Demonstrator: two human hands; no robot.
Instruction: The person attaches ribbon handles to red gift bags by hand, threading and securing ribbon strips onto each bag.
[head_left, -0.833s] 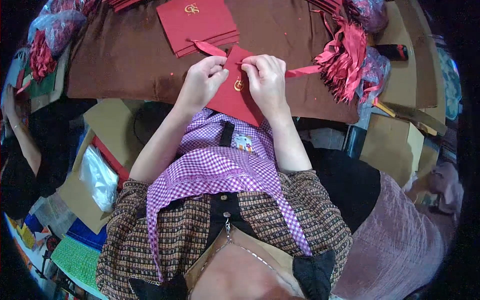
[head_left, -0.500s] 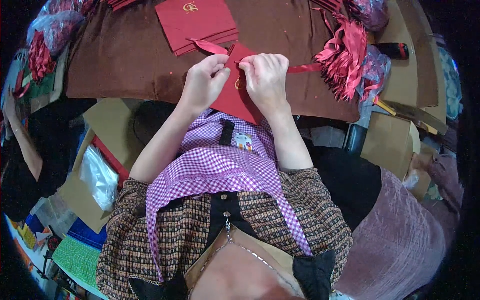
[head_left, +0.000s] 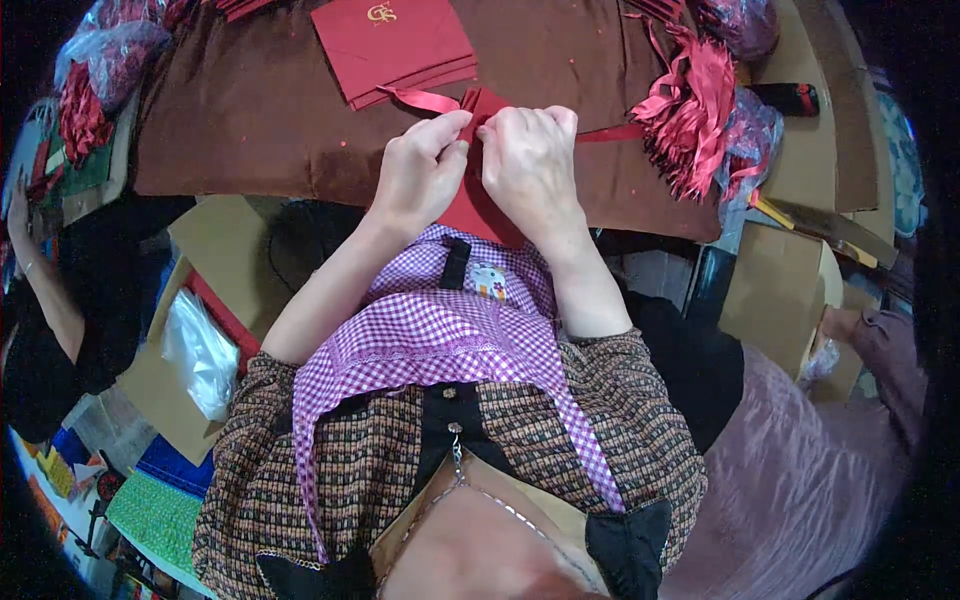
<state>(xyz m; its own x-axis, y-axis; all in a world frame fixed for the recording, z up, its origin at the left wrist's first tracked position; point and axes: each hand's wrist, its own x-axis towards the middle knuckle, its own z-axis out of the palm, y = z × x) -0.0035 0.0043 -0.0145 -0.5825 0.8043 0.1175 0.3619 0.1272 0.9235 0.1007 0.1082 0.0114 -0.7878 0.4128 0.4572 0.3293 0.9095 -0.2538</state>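
Between my hands, a flat red paper bag [head_left: 480, 215] stands at the table's near edge, its lower part over my lap. My left hand [head_left: 420, 175] is closed in a pinch at the bag's upper left side, thumb against the fingers. A shiny red ribbon [head_left: 430, 101] loops out above it to the left. Opposite, my right hand [head_left: 530, 165] is closed at the bag's upper right, back of the hand up, covering the bag's gold emblem. Ribbon also runs out to the right behind it. My fingertips hide the exact spot where ribbon and paper meet.
A stack of red paper bags [head_left: 395, 50] lies ahead on the brown-covered table [head_left: 240, 150]. Loose red ribbons [head_left: 685, 110] are heaped at the right, near yellow-handled scissors [head_left: 770, 212]. An open cardboard box [head_left: 225, 240] sits below left. Other people's arms show at both sides.
My right hand has rolled over and shifted slightly, now covering the gold emblem. My left hand has moved a little right, closer to it. The person at the right has moved an arm.
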